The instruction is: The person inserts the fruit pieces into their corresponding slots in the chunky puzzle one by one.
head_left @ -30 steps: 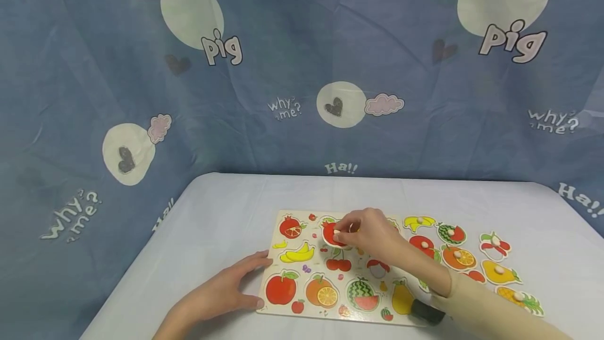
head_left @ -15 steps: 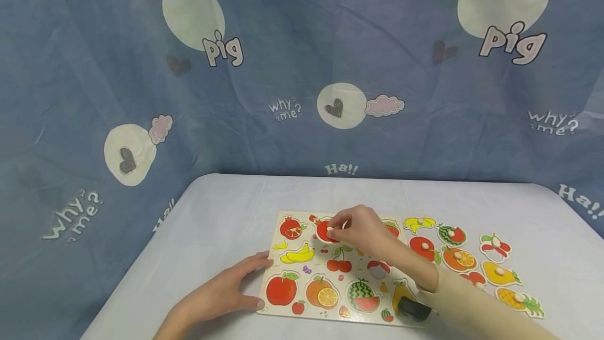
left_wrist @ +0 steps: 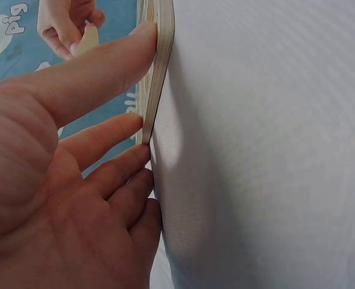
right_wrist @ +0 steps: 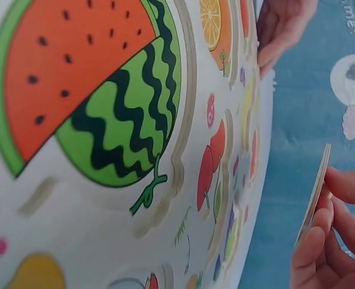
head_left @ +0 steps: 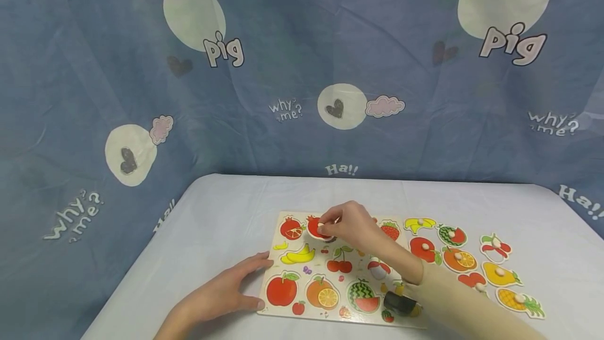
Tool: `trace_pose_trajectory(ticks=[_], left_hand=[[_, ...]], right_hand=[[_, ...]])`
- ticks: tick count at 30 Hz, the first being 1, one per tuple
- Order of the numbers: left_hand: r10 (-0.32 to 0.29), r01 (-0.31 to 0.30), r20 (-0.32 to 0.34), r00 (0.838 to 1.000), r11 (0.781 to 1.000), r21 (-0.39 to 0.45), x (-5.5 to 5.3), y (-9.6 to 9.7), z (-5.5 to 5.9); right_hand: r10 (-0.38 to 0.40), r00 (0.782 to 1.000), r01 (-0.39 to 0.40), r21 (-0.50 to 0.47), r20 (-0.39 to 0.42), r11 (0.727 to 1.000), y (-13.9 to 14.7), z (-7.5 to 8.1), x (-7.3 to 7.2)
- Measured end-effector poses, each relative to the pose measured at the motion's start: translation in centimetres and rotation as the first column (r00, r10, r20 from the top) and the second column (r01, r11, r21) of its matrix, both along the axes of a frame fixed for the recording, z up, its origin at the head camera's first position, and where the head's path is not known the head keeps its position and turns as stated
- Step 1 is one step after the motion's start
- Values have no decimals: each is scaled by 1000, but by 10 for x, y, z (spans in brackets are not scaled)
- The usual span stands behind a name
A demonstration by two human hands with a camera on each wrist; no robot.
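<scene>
A wooden fruit puzzle board [head_left: 321,261] lies on the white table, printed with fruits in cut-out recesses. In the head view my right hand [head_left: 351,224] pinches the small knob of a red pomegranate piece [head_left: 314,227] over the board's top row. The right wrist view has that thin piece [right_wrist: 314,195] edge-on between thumb and fingers, raised off the board. At the board's left edge rests my left hand [head_left: 226,287], fingers stretched out. Its thumb and fingertips touch the board's side [left_wrist: 163,60] in the left wrist view.
Right of the board lie loose knobbed pieces: bananas [head_left: 419,223], watermelon [head_left: 448,235], apple [head_left: 421,249], orange [head_left: 460,259], pear [head_left: 501,273], pineapple [head_left: 519,299] and others. The black wrist device [head_left: 399,303] hides the board's lower right corner. A blue patterned curtain [head_left: 283,140] hangs behind.
My right hand has moved left along the top row with the pomegranate piece, nearer the printed pomegranate in the corner. The left hand stays put at the board's edge.
</scene>
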State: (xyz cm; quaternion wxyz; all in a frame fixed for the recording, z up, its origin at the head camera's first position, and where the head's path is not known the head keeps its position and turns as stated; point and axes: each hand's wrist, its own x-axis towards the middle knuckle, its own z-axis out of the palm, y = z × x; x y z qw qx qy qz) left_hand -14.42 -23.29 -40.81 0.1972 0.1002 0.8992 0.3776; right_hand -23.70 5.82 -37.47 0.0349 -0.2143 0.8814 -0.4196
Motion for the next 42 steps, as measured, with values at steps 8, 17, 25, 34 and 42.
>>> trace_pose_trajectory(ticks=[8, 17, 25, 34, 42], left_hand=[[-9, 9, -11, 1000, 1000, -15, -1, 0, 0], [-15, 15, -15, 1000, 1000, -19, -1, -1, 0], [-17, 17, -16, 1000, 1000, -8, -1, -1, 0], [-16, 16, -2, 1000, 1000, -1, -1, -1, 1], [-14, 14, -6, 1000, 1000, 0, 0, 0, 0]], right_hand=[[18, 999, -14, -76, 46, 997, -8, -5, -10], [-39, 988, 54, -98, 150, 994, -18, -7, -18], [-51, 985, 75, -143, 164, 987, -27, -10, -24], [-26, 984, 62, -197, 179, 978, -36, -11, -26], [-29, 981, 63, -174, 190, 983, -47, -18, -30]])
